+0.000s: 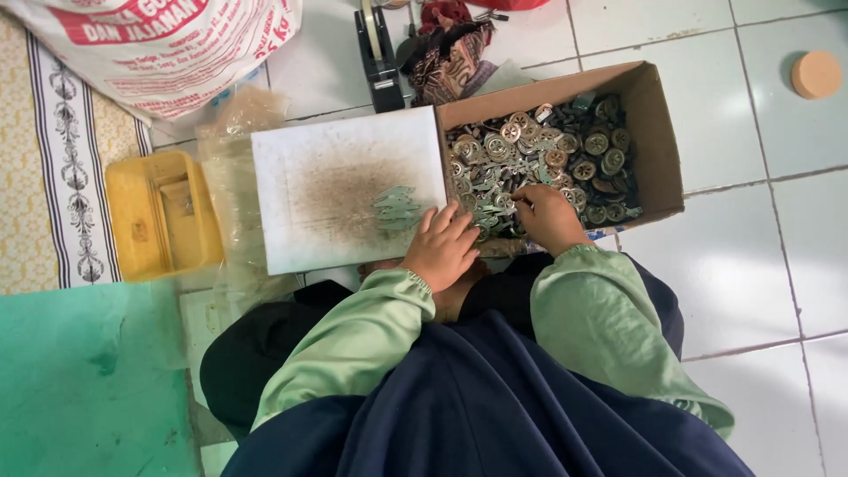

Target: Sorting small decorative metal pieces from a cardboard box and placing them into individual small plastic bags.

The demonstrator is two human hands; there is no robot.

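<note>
Inside the cardboard box, the right hand is curled, fingertips pinching among metal pieces; its grip cannot be confirmed. The left hand is rested loosely open, nothing held, just right of sorted pieces on the white board.

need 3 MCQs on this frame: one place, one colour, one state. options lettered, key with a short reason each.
1. Where is the right hand?
A. in the cardboard box of metal parts
B. on the yellow tray
C. on the tape dispenser

2. What colour is the plastic tray left of the white board?
A. red
B. yellow
C. blue

3. How does the box stand?
A. taped shut
B. open at the top
C. turned upside down

Key: 1 A, the fingers reach among the parts inside the box. 2 B, the tray shows plainly yellow. 3 B, the parts are visible from above. The left hand rests at the board's edge near a few small parts.
</note>
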